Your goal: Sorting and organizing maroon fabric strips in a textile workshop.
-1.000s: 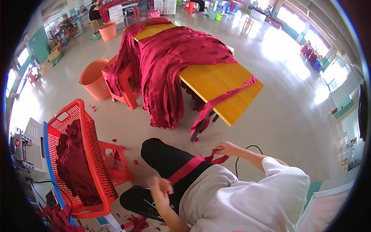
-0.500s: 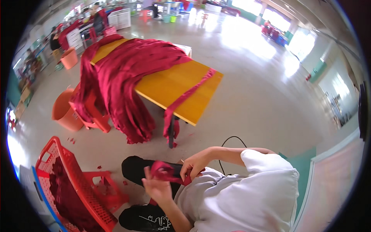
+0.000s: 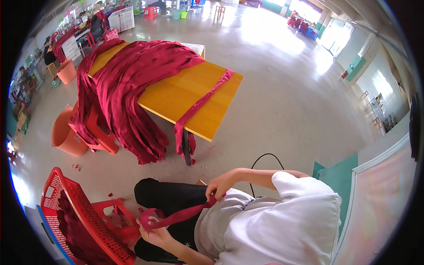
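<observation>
A dark red fabric strip (image 3: 182,215) stretches slantwise in front of my white shirt and over my dark-trousered legs. Near my shirt my right hand (image 3: 219,184) grips one part of it between closed fingers. Lower and to the left, my left hand (image 3: 155,236) holds the other part, where the strip curls into a loop around the fingers. Some of its fingers are hidden by the fabric. Further strips of the same red cloth (image 3: 132,75) lie heaped over a yellow tabletop (image 3: 176,97) ahead, hanging down its left and front sides. A single strip (image 3: 204,100) crosses its right end.
At lower left a red perforated basket (image 3: 84,212) holds dark red cloth, beside a red stool (image 3: 115,216). An orange bucket (image 3: 68,132) stands left of the table. A black cable (image 3: 268,154) arches near my right forearm. Workstations with people line the far left.
My left hand has moved down and left, drawing the bunched strip out longer. My right hand stays near my shirt, still gripping. The view has shifted slightly.
</observation>
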`<state>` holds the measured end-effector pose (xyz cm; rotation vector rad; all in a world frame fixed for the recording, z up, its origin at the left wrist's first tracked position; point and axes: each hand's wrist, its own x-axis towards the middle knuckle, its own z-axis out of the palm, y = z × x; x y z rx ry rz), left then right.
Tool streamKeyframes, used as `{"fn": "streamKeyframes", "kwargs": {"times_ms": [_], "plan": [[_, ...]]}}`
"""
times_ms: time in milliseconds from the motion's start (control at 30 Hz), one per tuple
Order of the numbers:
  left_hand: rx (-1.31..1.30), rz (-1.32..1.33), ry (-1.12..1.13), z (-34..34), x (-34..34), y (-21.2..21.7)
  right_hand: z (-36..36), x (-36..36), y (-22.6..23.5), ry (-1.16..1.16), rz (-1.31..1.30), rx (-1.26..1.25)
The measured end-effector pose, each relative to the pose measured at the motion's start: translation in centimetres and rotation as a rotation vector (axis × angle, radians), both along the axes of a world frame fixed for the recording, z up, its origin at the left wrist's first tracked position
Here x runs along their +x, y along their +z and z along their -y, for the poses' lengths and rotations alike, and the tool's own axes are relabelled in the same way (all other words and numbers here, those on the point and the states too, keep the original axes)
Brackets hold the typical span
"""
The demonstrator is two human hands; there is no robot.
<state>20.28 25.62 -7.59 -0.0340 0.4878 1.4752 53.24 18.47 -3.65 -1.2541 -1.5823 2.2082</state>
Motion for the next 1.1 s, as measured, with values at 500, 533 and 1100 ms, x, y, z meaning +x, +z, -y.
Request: {"fn": "streamKeyframes", "kwargs": {"times_ms": [500,533,1100], "plan": [[0.059,-0.488,0.032,9.3,-3.0,5.1,-5.9,-17.8,2.0,0.180,-0.222,0.088],[0.090,-0.579,-0.014,10.0,-3.2,4.9,-6.0,-19.1,1.8,0.105,-0.286,-0.017],[0.040,-0.447,0.078,16.9,-4.5,-0.6,-4.7,-25.5,2.4,0.534,-0.392,0.186]]}}
